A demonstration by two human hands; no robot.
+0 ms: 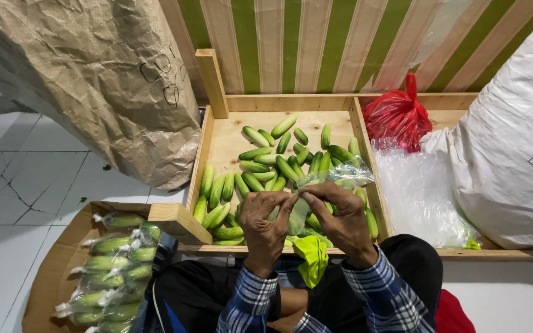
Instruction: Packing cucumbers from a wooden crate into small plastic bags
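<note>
My left hand and my right hand meet over the near edge of a wooden tray. Both pinch a clear plastic bag with cucumbers inside it. The bag's open top fans out above my right hand. Loose green cucumbers lie spread in the tray just beyond my fingers. A yellow-green cloth hangs below my hands over my lap.
Several bagged cucumber packs lie on cardboard at the lower left. A big brown paper sack stands left of the tray. On the right are a red plastic bag, a stack of clear bags and a large white sack.
</note>
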